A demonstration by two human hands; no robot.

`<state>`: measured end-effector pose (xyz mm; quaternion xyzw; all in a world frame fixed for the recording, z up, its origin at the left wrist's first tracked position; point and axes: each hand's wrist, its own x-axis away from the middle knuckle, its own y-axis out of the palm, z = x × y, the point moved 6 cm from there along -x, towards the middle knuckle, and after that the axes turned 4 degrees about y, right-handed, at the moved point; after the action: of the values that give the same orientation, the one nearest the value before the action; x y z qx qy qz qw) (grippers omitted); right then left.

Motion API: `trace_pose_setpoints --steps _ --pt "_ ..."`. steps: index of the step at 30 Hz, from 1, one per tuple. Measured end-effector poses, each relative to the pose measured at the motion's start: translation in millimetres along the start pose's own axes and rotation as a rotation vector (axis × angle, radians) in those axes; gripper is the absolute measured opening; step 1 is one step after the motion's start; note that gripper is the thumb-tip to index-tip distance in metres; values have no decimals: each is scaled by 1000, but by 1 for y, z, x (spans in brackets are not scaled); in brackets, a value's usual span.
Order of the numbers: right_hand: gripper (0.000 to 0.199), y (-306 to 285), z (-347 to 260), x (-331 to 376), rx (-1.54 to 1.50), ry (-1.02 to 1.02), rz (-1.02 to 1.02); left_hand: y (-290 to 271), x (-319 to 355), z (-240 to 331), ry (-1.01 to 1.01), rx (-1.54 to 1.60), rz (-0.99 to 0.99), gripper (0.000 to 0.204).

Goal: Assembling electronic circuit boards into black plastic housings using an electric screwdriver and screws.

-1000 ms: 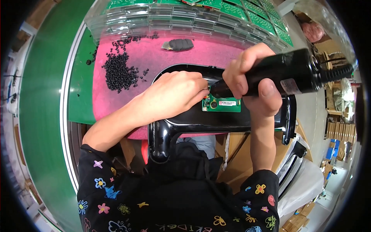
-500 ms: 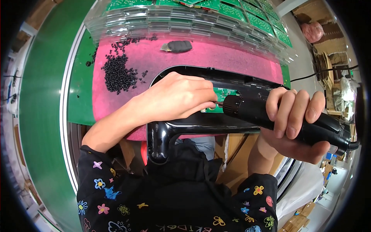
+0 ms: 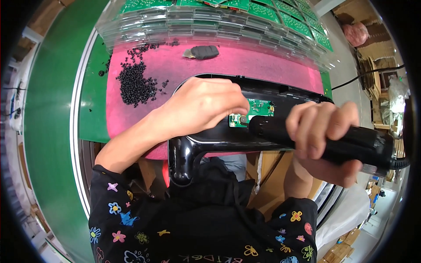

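A long, glossy black plastic housing [image 3: 180,160] lies across the front of the pink mat, its hollow side up. Inside it sits a small green circuit board [image 3: 261,106], partly covered by my hand and the tool. My right hand [image 3: 322,131] is wrapped round a black electric screwdriver [image 3: 274,131], held nearly level with its tip pointing left at the board's near edge. My left hand [image 3: 208,103] is over the housing at the board's left end, fingers curled down and pressed together. What they pinch, if anything, is hidden.
Small black screws [image 3: 136,85] are heaped on the mat's left side. Behind the housing lies a dark wrapped blade-like tool [image 3: 205,52]. Stacked clear plastic trays [image 3: 219,28] with green circuit boards [image 3: 263,13] line the back. The screwdriver's cord [image 3: 400,164] trails off right.
The screwdriver has shifted slightly left and down, and its tip has come away from my left fingertips. My left hand has lifted a little, uncovering more of the board.
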<state>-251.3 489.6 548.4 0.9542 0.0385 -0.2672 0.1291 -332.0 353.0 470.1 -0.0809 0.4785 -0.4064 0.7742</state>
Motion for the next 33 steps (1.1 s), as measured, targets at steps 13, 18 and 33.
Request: trace_pose_setpoints --steps 13,18,33 --pt "48 13 36 -3 140 279 24 -3 8 -15 -344 -129 -68 17" --pt "51 14 54 -10 -44 305 -170 -1 14 -15 -253 -101 -32 19" --pt "62 21 56 -10 -19 297 -178 5 19 -13 -184 -155 -130 17"
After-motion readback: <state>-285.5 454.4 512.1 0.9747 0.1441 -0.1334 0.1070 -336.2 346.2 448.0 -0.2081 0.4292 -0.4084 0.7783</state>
